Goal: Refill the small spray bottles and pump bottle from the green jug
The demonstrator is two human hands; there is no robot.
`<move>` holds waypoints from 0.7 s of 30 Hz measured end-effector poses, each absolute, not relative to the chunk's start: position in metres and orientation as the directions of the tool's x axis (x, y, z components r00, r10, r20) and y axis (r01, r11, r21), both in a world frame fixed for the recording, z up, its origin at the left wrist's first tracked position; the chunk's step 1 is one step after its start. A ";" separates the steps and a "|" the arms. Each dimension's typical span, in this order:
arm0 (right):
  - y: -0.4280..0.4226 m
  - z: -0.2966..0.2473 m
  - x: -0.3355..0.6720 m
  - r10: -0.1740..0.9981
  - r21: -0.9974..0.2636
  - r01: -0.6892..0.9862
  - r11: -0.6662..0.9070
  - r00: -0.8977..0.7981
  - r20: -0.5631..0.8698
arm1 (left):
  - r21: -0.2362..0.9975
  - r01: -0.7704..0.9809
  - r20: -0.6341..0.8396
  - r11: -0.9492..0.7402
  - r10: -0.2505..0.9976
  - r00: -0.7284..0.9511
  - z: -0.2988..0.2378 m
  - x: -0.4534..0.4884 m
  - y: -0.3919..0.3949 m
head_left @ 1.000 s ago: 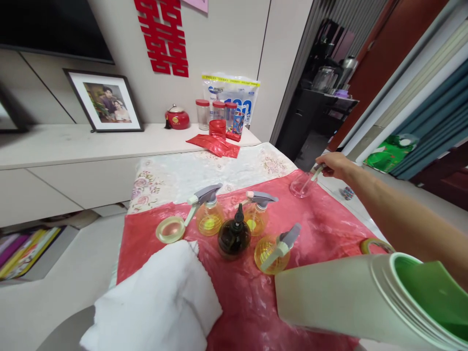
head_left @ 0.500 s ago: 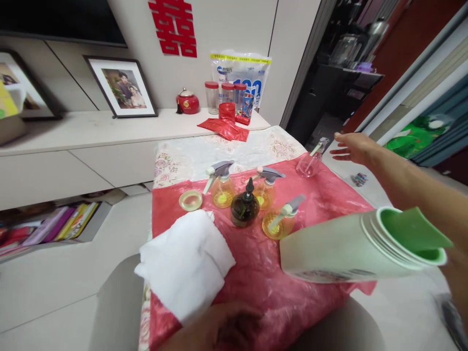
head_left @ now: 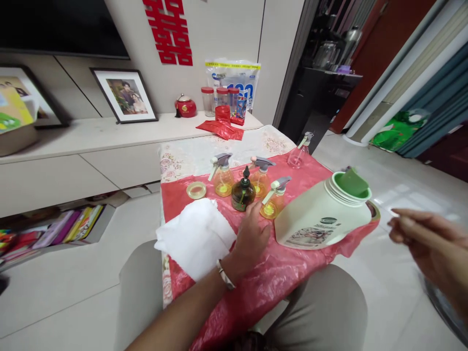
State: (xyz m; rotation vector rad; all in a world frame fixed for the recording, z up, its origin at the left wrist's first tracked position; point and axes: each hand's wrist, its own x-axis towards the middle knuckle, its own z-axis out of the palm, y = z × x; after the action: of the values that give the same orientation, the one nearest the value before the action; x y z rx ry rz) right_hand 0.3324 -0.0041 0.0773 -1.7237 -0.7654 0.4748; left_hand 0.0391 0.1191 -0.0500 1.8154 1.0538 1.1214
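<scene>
My left hand (head_left: 252, 236) reaches over the red plastic sheet (head_left: 234, 312) with its fingers loosely apart, holding nothing. Its fingertips are near a dark pump bottle (head_left: 243, 196) and a spray bottle of yellow liquid (head_left: 275, 201); contact cannot be told. My right hand (head_left: 427, 243) is off the table's right side, thumb and fingers pinched together; what it holds, if anything, is too small to make out. A large pale green jug (head_left: 310, 219) with a green scoop (head_left: 353, 181) in its mouth stands between the hands. Beside my left hand lies a folded white cloth (head_left: 197, 239).
Two more spray bottles with yellow liquid, one at the left (head_left: 223, 178), stand behind. A clear pink spray bottle (head_left: 299, 155) sits at the back right. A round lid (head_left: 196, 190) lies near the cloth. Jars (head_left: 208, 102) and red packets (head_left: 221, 129) are on the cabinet.
My left hand has moved forward from the near edge toward the bottles. My right hand has come back from beside the pink spray bottle to the lower right, its fingers now pinched.
</scene>
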 end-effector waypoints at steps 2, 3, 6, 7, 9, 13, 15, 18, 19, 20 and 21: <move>-0.036 0.053 0.327 0.677 -0.952 0.215 -0.218 0.736 0.011 | 0.881 0.254 0.340 -0.400 0.907 0.248 -0.053 0.055 0.120; -0.049 0.041 0.325 0.666 -0.946 0.195 -0.258 0.746 -0.028 | 0.883 0.243 0.352 -0.402 0.909 0.224 -0.052 0.063 0.121; -0.077 0.010 0.317 0.634 -0.936 0.078 -0.343 0.754 -0.170 | 0.884 0.215 0.385 -0.414 0.908 0.165 -0.049 0.081 0.130; -0.084 0.002 0.313 0.627 -0.932 0.031 -0.362 0.747 -0.219 | 0.881 0.211 0.397 -0.423 0.904 0.158 -0.049 0.086 0.134; -0.095 -0.012 0.305 0.627 -0.921 -0.056 -0.385 0.716 -0.306 | 0.871 0.207 0.417 -0.445 0.893 0.168 -0.050 0.092 0.146; -0.108 -0.033 0.291 0.673 -0.904 -0.143 -0.402 0.623 -0.398 | 0.856 0.207 0.428 -0.473 0.874 0.229 -0.058 0.093 0.167; -0.111 -0.040 0.284 0.704 -0.900 -0.153 -0.407 0.575 -0.416 | 0.846 0.213 0.432 -0.489 0.862 0.266 -0.060 0.089 0.173; -0.109 -0.047 0.269 0.771 -0.908 -0.142 -0.394 0.486 -0.411 | 0.825 0.224 0.448 -0.519 0.842 0.300 -0.060 0.081 0.174; -0.107 -0.048 0.262 0.791 -0.914 -0.134 -0.383 0.462 -0.400 | 0.819 0.229 0.455 -0.526 0.839 0.299 -0.060 0.079 0.173; -0.104 -0.049 0.254 0.807 -0.919 -0.126 -0.373 0.445 -0.388 | 0.815 0.235 0.461 -0.530 0.838 0.292 -0.059 0.077 0.170; -0.101 -0.050 0.246 0.821 -0.923 -0.118 -0.367 0.425 -0.381 | 0.812 0.242 0.466 -0.532 0.839 0.281 -0.059 0.075 0.167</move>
State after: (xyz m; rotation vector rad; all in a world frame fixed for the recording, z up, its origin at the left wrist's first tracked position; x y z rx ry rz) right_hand 0.2462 -0.1009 -0.0500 -1.6457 -0.6255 1.1367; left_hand 0.0750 0.1675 -0.0585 1.9384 0.9682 1.2490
